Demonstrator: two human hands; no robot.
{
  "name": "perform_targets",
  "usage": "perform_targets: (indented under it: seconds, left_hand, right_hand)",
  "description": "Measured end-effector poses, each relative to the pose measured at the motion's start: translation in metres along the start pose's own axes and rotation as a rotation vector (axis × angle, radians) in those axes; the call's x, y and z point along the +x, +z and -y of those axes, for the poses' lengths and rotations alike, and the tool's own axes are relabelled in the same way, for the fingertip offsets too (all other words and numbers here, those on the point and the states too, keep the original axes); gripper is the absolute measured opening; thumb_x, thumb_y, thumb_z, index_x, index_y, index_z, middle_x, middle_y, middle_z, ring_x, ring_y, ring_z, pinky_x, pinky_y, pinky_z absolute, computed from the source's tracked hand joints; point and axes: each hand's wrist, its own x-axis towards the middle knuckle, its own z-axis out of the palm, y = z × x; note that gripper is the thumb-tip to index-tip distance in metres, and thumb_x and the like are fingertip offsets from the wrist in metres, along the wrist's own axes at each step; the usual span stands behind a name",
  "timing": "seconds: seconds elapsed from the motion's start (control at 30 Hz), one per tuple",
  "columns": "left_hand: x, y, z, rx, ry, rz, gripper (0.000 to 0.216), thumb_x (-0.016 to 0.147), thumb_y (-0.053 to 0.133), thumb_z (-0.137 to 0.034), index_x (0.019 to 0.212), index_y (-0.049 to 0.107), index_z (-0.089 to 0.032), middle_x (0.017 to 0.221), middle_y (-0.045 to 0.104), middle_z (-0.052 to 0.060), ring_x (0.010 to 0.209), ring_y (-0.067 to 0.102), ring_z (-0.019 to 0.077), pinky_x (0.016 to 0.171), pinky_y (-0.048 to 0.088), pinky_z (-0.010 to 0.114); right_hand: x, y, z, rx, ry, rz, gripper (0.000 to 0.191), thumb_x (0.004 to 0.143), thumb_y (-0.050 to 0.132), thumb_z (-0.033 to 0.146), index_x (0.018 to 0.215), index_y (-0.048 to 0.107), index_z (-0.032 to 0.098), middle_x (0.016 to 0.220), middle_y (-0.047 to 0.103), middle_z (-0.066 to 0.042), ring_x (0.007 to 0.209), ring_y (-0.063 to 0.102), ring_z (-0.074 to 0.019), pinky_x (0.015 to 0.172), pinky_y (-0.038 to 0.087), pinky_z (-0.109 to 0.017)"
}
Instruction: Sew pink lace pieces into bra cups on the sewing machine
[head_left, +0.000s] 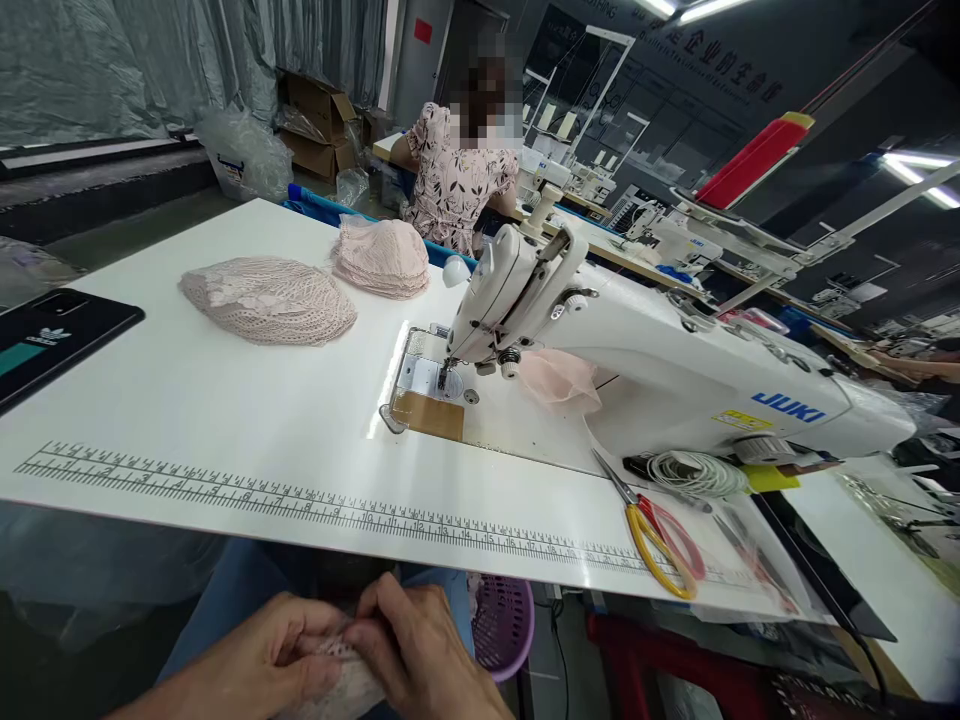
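Note:
Over my lap, below the table edge, my left hand [289,650] and my right hand [412,640] are close together. Both pinch a pale lace fabric piece [341,680], with fingers closed on it. Much of the piece is hidden by the hands and the frame's lower edge. On the table above lie a stack of beige lace pieces [270,300] and a stack of pink fabric pieces [382,257]. A white sewing machine [600,310] stands to the right, with a sheer pink cloth [562,378] lying under its arm.
Yellow-and-red-handled scissors [652,535] and a coil of white cord [697,473] lie at the table's right. A dark phone [60,335] rests at the left. Below the table stands a purple basket [510,625]. A co-worker [461,185] sits ahead, facing away.

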Motion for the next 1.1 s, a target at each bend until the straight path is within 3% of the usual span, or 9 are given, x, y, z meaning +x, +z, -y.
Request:
perform_targets:
  seconds: [0.23, 0.33, 0.5, 0.63, 0.77, 0.83, 0.97, 1.03, 1.1]
  left_hand:
    - [0.006, -0.003, 0.01, 0.007, 0.061, 0.012, 0.057, 0.083, 0.062, -0.07, 0.073, 0.06, -0.015, 0.063, 0.029, -0.005, 0.059, 0.023, 0.0118, 0.053, 0.016, 0.026]
    - [0.002, -0.007, 0.009, -0.015, 0.045, 0.019, 0.054, 0.083, 0.063, -0.069, 0.082, 0.066, -0.015, 0.065, 0.041, -0.002, 0.061, 0.033, 0.013, 0.056, 0.024, 0.024]
    - [-0.007, -0.015, 0.008, -0.034, -0.064, -0.013, 0.059, 0.075, 0.068, -0.073, 0.095, 0.071, -0.018, 0.078, 0.064, 0.003, 0.072, 0.055, 0.0194, 0.067, 0.043, 0.025]
    - [-0.012, -0.023, 0.017, -0.032, -0.113, -0.017, 0.067, 0.072, 0.07, -0.074, 0.112, 0.07, -0.021, 0.103, 0.072, 0.009, 0.098, 0.063, 0.0301, 0.085, 0.049, 0.034]
    - [-0.014, -0.026, 0.02, -0.014, -0.119, 0.006, 0.063, 0.075, 0.069, -0.073, 0.11, 0.072, -0.021, 0.106, 0.072, 0.01, 0.101, 0.063, 0.0322, 0.087, 0.05, 0.036]
    - [-0.014, -0.027, 0.018, 0.01, -0.12, 0.026, 0.064, 0.075, 0.068, -0.074, 0.109, 0.072, -0.02, 0.102, 0.072, 0.009, 0.098, 0.064, 0.0321, 0.084, 0.05, 0.035]
    - [-0.016, -0.032, 0.009, 0.173, -0.151, 0.034, 0.063, 0.074, 0.066, -0.077, 0.104, 0.073, -0.022, 0.104, 0.07, 0.008, 0.099, 0.061, 0.0314, 0.083, 0.05, 0.033]
    - [-0.018, -0.034, 0.008, 0.254, -0.161, 0.044, 0.061, 0.075, 0.065, -0.077, 0.102, 0.074, -0.023, 0.107, 0.068, 0.008, 0.101, 0.06, 0.0314, 0.086, 0.049, 0.033]
    - [-0.02, -0.036, 0.009, 0.257, -0.155, 0.049, 0.061, 0.076, 0.064, -0.078, 0.102, 0.074, -0.024, 0.104, 0.069, 0.007, 0.099, 0.06, 0.0311, 0.086, 0.049, 0.033]
  right_hand:
    - [0.003, 0.003, -0.009, 0.033, 0.023, 0.035, 0.006, 0.098, 0.052, 0.027, 0.1, 0.055, 0.022, 0.084, 0.065, -0.001, 0.075, 0.062, -0.0178, 0.073, 0.044, -0.027]
    - [-0.007, -0.007, -0.009, 0.27, 0.076, 0.048, 0.012, 0.102, 0.044, 0.029, 0.103, 0.056, 0.026, 0.096, 0.064, 0.0, 0.092, 0.06, -0.017, 0.082, 0.044, -0.025]
    - [-0.025, -0.023, -0.006, 0.437, 0.208, 0.127, 0.025, 0.092, 0.061, 0.025, 0.115, 0.055, 0.035, 0.114, 0.057, 0.003, 0.109, 0.056, -0.0156, 0.093, 0.042, -0.023]
    - [-0.026, -0.012, -0.016, 0.372, 0.081, 0.019, 0.035, 0.089, 0.045, 0.006, 0.114, 0.054, 0.028, 0.108, 0.058, 0.0, 0.103, 0.056, -0.0157, 0.091, 0.044, -0.026]
    - [-0.021, -0.008, -0.022, 0.395, -0.034, -0.046, 0.038, 0.083, 0.042, 0.002, 0.111, 0.056, 0.024, 0.097, 0.061, -0.001, 0.097, 0.057, -0.0158, 0.09, 0.044, -0.026]
    - [-0.016, -0.012, -0.021, 0.462, -0.092, -0.034, 0.047, 0.079, 0.042, 0.001, 0.117, 0.056, 0.023, 0.105, 0.062, -0.003, 0.104, 0.057, -0.0164, 0.094, 0.044, -0.028]
    - [0.002, -0.015, -0.022, 0.675, -0.337, 0.217, 0.071, 0.079, 0.061, 0.017, 0.146, 0.038, 0.02, 0.14, 0.049, -0.012, 0.131, 0.046, -0.0241, 0.108, 0.035, -0.036]
    - [0.01, -0.012, -0.025, 0.677, -0.373, 0.298, 0.083, 0.078, 0.074, 0.035, 0.15, 0.034, 0.021, 0.132, 0.057, -0.012, 0.121, 0.055, -0.0249, 0.104, 0.038, -0.035]
    - [0.014, -0.006, -0.03, 0.627, -0.287, 0.299, 0.084, 0.073, 0.081, 0.046, 0.145, 0.044, 0.023, 0.112, 0.067, -0.007, 0.099, 0.065, -0.0209, 0.093, 0.045, -0.03]
